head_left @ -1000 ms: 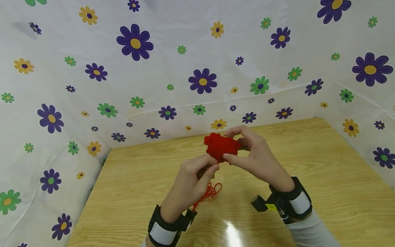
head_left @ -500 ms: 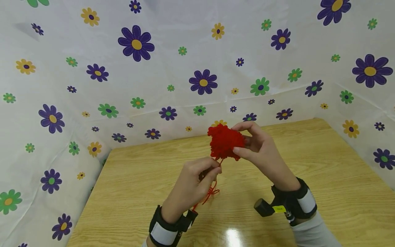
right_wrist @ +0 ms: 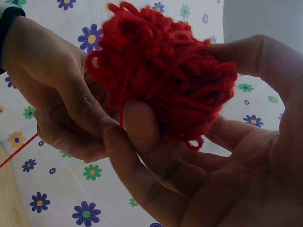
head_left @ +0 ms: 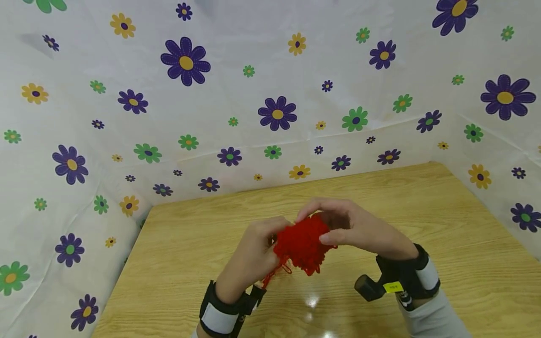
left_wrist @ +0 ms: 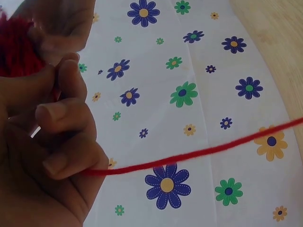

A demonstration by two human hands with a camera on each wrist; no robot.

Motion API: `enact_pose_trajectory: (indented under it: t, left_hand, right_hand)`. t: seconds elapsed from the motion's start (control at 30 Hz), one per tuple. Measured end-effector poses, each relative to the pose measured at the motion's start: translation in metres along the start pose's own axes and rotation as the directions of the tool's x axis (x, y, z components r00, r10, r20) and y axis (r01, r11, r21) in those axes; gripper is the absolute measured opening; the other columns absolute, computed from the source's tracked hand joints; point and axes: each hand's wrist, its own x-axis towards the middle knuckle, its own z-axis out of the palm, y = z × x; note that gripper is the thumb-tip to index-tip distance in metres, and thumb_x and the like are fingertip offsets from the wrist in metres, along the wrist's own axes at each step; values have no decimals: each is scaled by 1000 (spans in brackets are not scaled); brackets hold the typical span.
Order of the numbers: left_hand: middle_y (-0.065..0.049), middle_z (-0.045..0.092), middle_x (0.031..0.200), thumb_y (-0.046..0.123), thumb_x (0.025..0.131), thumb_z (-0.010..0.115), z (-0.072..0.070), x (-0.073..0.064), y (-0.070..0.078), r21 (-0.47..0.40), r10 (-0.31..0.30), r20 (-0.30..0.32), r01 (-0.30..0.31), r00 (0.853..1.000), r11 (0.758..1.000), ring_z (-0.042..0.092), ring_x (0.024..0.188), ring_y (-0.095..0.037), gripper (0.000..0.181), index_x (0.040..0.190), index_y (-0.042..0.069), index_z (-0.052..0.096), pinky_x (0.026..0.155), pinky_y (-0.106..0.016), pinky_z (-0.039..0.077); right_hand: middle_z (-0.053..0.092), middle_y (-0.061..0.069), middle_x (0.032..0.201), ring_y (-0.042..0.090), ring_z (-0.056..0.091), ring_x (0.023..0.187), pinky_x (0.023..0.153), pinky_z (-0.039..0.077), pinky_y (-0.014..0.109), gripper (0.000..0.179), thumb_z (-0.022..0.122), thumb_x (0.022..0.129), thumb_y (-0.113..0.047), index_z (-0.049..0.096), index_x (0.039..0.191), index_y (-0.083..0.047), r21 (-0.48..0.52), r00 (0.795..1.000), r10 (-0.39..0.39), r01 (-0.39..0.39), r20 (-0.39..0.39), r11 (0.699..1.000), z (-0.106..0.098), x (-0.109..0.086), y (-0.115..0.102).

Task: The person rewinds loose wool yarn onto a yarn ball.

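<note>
A fluffy ball of red yarn (head_left: 302, 241) is held above the table between both hands. My right hand (head_left: 359, 230) grips it from the right, thumb on the near side and fingers over the far side; the right wrist view shows the wound yarn ball (right_wrist: 165, 71) between thumb and fingers. At its left side, my left hand (head_left: 255, 251) pinches the yarn strand close to the ball. In the left wrist view a red strand (left_wrist: 203, 152) runs out of the left hand's curled fingers (left_wrist: 71, 156) and off to the right.
The wooden table (head_left: 203, 249) lies under the hands. A white cloth (head_left: 236, 94) with printed flowers stands behind and at both sides. Loose red yarn (head_left: 284, 268) hangs or lies below the left hand; which one, I cannot tell. Each wrist wears a black strap (head_left: 410, 277) with a camera.
The ball was raised with a strand stretched down to the left hand half a second ago. Now it has come down and turned, beside the left hand, and the right hand has lowered with it.
</note>
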Motion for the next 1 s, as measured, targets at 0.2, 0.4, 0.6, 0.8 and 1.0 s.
enact_pose_trajectory:
  t: [0.2, 0.4, 0.6, 0.8, 1.0]
  left_hand:
    - [1, 64, 76, 0, 95, 70, -7, 0, 0, -18, -8, -19, 7, 1000, 1000, 49, 63, -7, 11, 93, 11, 75, 56, -21, 45]
    - [2, 60, 74, 2, 96, 70, -5, 0, 3, -25, -3, -27, 2, 1000, 1000, 49, 61, -8, 9, 92, 10, 71, 54, -20, 47]
    - [1, 60, 77, 1, 95, 70, -2, -1, 2, -13, 9, -48, -10, 999, 1000, 50, 62, -9, 10, 90, 10, 69, 53, -22, 51]
    - [1, 58, 77, 0, 95, 70, 0, -1, 5, -20, 20, -45, -21, 999, 1000, 47, 61, -6, 12, 88, 9, 67, 52, -19, 48]
    - [2, 60, 79, -1, 96, 69, 1, 0, 10, -26, 24, -13, -25, 1000, 999, 49, 63, -4, 12, 88, 9, 68, 54, -19, 47]
  right_hand:
    - [66, 14, 128, 31, 69, 105, 90, 59, 44, 30, 62, 99, -8, 63, 129, -8, -117, 991, 42, -28, 125, 993, -1, 3, 6]
    - [64, 9, 118, 23, 72, 88, 84, 60, 36, 41, 74, 89, -9, 55, 126, -7, -282, 992, 124, -114, 16, 953, 5, 6, 9]
    - [67, 0, 109, 16, 66, 80, 74, 60, 31, 44, 79, 82, -11, 58, 121, -11, -464, 990, 119, -139, -72, 875, 14, 11, 10]
    - [67, -2, 104, 12, 63, 80, 71, 59, 29, 46, 79, 82, -11, 60, 124, -12, -568, 990, 80, -131, -115, 813, 20, 16, 13]
    - [64, 1, 107, 13, 63, 85, 73, 59, 27, 53, 78, 84, -10, 58, 133, -9, -584, 988, 36, -119, -151, 803, 19, 17, 16]
